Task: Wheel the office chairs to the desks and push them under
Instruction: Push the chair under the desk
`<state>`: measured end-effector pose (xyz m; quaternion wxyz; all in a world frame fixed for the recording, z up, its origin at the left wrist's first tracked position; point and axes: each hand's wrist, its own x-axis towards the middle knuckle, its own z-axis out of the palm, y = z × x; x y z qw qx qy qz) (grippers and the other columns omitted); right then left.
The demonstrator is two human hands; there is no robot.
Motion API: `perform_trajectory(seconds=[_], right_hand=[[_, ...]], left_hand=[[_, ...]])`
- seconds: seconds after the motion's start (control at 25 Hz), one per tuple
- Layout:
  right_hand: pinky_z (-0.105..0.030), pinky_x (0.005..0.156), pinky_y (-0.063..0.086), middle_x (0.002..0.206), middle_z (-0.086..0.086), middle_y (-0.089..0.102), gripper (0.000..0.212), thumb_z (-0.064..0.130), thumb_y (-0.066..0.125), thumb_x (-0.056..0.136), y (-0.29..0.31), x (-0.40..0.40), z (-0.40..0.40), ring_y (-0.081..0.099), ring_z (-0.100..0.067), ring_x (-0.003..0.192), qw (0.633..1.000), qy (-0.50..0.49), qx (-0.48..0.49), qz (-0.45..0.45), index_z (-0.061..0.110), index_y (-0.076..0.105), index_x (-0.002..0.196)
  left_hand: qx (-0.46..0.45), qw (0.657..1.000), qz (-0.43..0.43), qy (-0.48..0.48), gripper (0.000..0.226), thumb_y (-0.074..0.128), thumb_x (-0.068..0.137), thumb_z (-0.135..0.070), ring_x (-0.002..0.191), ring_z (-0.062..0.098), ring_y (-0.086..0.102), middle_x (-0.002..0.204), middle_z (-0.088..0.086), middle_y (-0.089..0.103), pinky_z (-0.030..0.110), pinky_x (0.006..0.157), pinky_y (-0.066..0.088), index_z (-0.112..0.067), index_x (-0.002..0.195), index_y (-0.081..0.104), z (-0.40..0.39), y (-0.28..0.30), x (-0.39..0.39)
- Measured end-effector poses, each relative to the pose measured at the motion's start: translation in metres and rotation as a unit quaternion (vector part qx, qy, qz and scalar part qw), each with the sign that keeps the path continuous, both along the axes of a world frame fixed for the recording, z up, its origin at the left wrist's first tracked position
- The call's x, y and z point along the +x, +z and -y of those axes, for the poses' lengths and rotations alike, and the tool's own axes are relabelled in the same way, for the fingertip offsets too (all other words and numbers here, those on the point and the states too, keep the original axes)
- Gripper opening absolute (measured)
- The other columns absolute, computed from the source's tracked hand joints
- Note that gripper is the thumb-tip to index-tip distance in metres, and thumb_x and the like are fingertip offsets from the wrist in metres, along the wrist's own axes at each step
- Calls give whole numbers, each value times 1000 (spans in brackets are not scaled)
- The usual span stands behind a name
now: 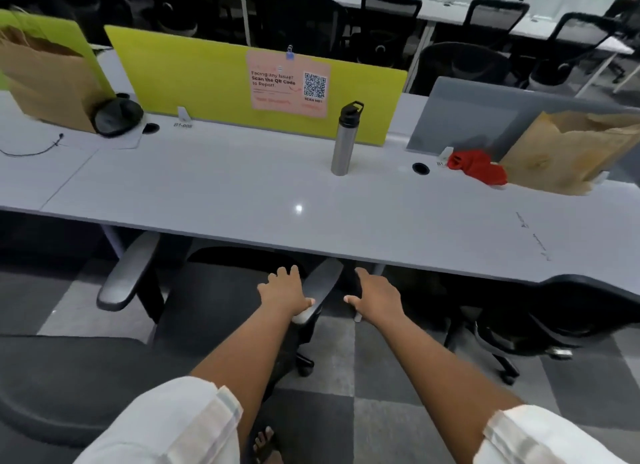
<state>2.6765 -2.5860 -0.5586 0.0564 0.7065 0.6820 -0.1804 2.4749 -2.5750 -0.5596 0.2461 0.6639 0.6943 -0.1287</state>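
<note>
Black armrest (320, 290) under left hand (284, 295), fingers straight.

Left hand (284, 292) rests on chair (221, 290) armrest (317, 295) (desk (242, 193) above).

Both forearms are bare; white sleeves (180, 425) are rolled above the elbows, and a dark sandal (263, 443) shows below.

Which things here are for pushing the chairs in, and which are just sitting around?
For the job:
- office chair, its armrest under the left hand
- right hand, open beside it
- desk
- second chair on the right

Just lying about:
- steel bottle
- red cloth
- two paper bags
- QR notice on the green divider
</note>
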Motion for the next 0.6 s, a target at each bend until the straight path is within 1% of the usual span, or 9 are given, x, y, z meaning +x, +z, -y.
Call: perform_trajectory(seconds=[0.08, 0.2, 0.32, 0.4, 0.44, 0.48, 0.52, 0.6], right_hand=[[-42, 96, 50, 137, -5, 58, 79, 45, 69, 92, -8, 10, -13, 52, -28, 126, 994, 97, -18, 43, 21, 29, 157], [-42, 94, 50, 140, -7, 53, 81, 35, 72, 91, -34, 23, -40, 50, -29, 125, 967, 240, -26, 88, 19, 28, 157], [-44, 94, 51, 143, -13, 47, 79, 18, 74, 89, -63, 25, -74, 47, -31, 129, 942, 328, -26, 62, 14, 31, 155], [-46, 96, 50, 148, -18, 40, 77, 6, 70, 88, -89, 27, -91, 42, -35, 135, 919, 390, -15, 54, 11, 30, 154], [-46, 100, 48, 151, -21, 36, 75, 2, 65, 89, -87, 24, -101, 38, -37, 139, 914, 403, -5, 51, 9, 29, 155], [-46, 106, 44, 156, -25, 29, 74, 0, 60, 91, -129, 36, -112, 33, -40, 144, 883, 466, -5, 52, 7, 27, 157], [-45, 113, 37, 162, -25, 20, 74, -1, 56, 94, -152, 40, -121, 24, -40, 149, 865, 500, 3, 37, 7, 21, 159], [-44, 123, 23, 167, -24, 5, 78, -3, 50, 97, -154, 36, -134, 11, -37, 155, 854, 517, 38, 48, 10, 9, 162]], left_hand=[[-25, 999, 13, 45, 99, 66, 88, -60, 140, 34, 37, 156, 12, 30, 49, 105, 41, -17, 160, 13, 0, -11, 16], [-55, 989, 30, 137, 106, 73, 84, -57, 143, 32, 34, 158, 12, 26, 47, 107, 43, -14, 160, 12, 2, -36, 42], [-64, 975, 27, 212, 113, 79, 82, -52, 150, 31, 24, 163, 11, 20, 47, 113, 38, -11, 160, 9, -2, -68, 62], [-62, 970, 16, 237, 120, 80, 81, -50, 155, 31, 8, 168, 13, 4, 50, 121, 27, -10, 161, -1, -4, -94, 72], [-44, 971, 4, 233, 123, 79, 82, -50, 156, 31, 0, 169, 12, -5, 51, 123, 21, -10, 161, -6, -10, -95, 67], [-51, 962, 4, 268, 124, 79, 83, -50, 156, 30, -5, 169, 12, -9, 52, 124, 16, -11, 161, -10, -9, -128, 86], [-35, 960, 0, 279, 124, 78, 83, -50, 156, 29, -6, 169, 11, -10, 52, 125, 14, -11, 161, -10, -10, -147, 91], [34, 967, -14, 253, 118, 78, 84, -45, 156, 27, 3, 169, 10, 3, 49, 125, 14, -10, 162, -4, -8, -152, 81]])
